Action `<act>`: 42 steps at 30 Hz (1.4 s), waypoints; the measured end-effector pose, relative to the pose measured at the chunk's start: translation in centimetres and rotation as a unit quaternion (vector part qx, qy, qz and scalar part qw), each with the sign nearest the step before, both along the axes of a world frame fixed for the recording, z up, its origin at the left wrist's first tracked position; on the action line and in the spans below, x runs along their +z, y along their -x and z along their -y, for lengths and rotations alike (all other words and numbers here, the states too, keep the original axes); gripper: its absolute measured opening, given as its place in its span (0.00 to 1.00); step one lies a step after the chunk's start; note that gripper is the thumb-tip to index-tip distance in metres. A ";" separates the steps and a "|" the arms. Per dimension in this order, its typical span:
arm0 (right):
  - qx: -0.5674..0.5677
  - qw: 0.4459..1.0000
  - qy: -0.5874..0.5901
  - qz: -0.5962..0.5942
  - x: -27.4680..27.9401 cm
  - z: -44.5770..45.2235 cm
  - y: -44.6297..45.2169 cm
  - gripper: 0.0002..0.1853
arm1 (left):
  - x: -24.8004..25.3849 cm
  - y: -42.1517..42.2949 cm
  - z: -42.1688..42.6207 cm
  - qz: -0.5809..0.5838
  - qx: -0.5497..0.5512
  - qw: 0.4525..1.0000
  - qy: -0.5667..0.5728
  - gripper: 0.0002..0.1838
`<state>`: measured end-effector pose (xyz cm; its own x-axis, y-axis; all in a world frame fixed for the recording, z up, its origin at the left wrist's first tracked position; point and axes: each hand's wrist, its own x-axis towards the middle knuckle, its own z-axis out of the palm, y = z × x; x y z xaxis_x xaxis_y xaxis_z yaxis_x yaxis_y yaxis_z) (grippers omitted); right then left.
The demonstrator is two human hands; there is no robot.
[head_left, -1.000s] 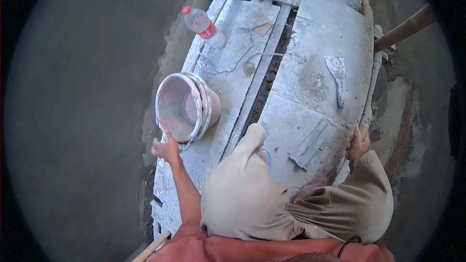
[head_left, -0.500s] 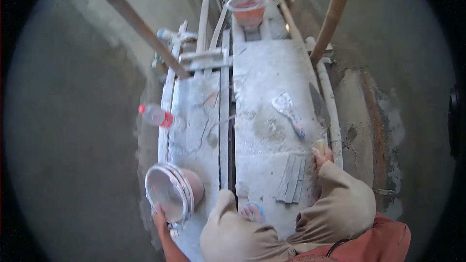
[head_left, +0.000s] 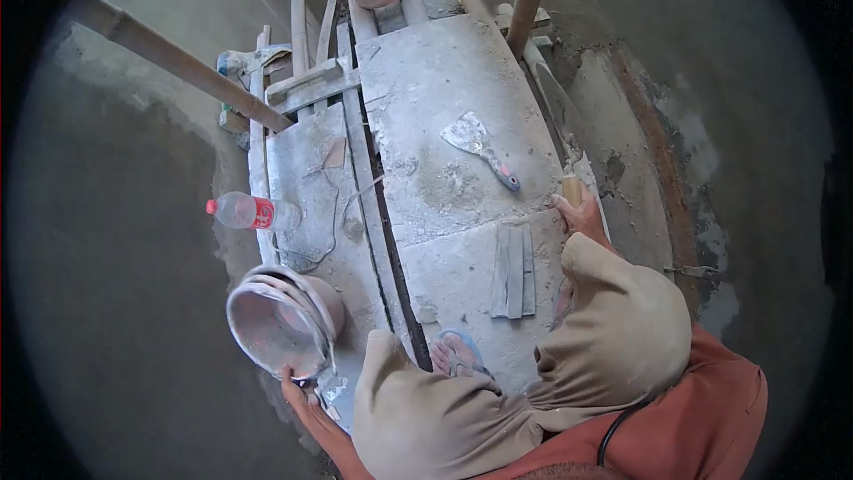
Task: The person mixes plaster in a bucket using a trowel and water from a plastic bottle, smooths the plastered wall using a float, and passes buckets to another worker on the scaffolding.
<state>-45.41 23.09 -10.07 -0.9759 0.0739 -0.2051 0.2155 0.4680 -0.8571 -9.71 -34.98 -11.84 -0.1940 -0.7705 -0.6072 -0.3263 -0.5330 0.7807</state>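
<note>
Pinching with the left hand the near rim of a plastic bucket, tilted just ahead on the left board; clasping in the right hand a trowel by its wooden handle, pointing lengthwise forward.

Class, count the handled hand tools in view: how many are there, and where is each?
2: a scraper lying on the pale board, and a wooden-handled tool in the right hand, by the board's edge. Others may be hidden from view.

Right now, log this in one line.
left grip: bucket | right grip: trowel | scraper: on board | bottle: beyond bucket
</note>
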 end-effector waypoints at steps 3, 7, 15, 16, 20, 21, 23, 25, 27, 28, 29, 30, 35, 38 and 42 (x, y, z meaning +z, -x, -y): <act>0.018 0.998 -0.050 -0.016 1.3 0.6 1.4 0.25 | -0.5 2.8 0.3 -0.009 0.034 0.998 0.045 0.24; 0.065 0.985 -0.143 -0.066 -1.4 1.7 4.4 0.26 | -0.6 6.1 -0.1 -0.036 0.041 0.998 -0.005 0.32; 0.219 0.928 -0.281 -0.113 -2.9 6.6 6.5 0.24 | -2.4 4.3 1.5 0.029 0.030 0.999 -0.020 0.36; 0.226 0.927 -0.281 -0.106 -3.0 6.6 6.5 0.24 | -2.0 4.2 1.4 0.027 0.023 0.999 -0.029 0.35; 0.253 0.920 -0.272 -0.129 -3.9 6.4 7.6 0.22 | -0.3 4.4 -0.6 0.004 0.015 1.000 -0.010 0.34; 0.249 0.922 -0.261 -0.141 -3.8 6.3 7.8 0.22 | -0.2 4.4 -0.6 0.006 0.017 1.000 -0.014 0.34; 0.241 0.929 -0.239 -0.149 -4.1 5.8 7.4 0.23 | 0.4 4.0 0.0 0.083 -0.042 0.996 0.002 0.34; 0.219 0.941 -0.216 -0.137 -3.9 5.0 7.1 0.25 | 0.0 3.6 0.8 0.089 -0.034 0.995 0.005 0.37; 0.200 0.950 -0.208 -0.123 -3.5 4.2 6.2 0.26 | 0.9 3.7 0.1 0.115 -0.052 0.992 -0.001 0.38; 0.177 0.956 -0.192 -0.135 -3.3 3.8 5.6 0.27 | 0.9 3.5 -0.1 0.132 -0.025 0.991 0.031 0.38; 0.175 0.955 -0.197 -0.134 -2.8 3.2 5.2 0.27 | 0.6 3.8 -0.4 0.138 0.003 0.988 0.064 0.38; 0.156 0.964 -0.189 -0.104 -2.5 3.2 4.1 0.28 | 0.2 3.9 -0.1 0.150 0.030 0.984 0.094 0.38; 0.113 0.975 -0.192 -0.024 -2.9 1.7 0.2 0.28 | 1.2 9.9 -7.2 0.361 0.126 0.833 0.400 0.37; 0.077 0.978 -0.194 -0.028 -5.2 0.4 -1.6 0.28 | 0.6 12.8 -13.8 0.114 -0.090 0.826 0.545 0.24; 0.043 0.991 -0.126 0.024 -2.9 0.7 -1.6 0.26 | 2.8 20.4 -21.7 0.166 -0.182 0.669 0.701 0.16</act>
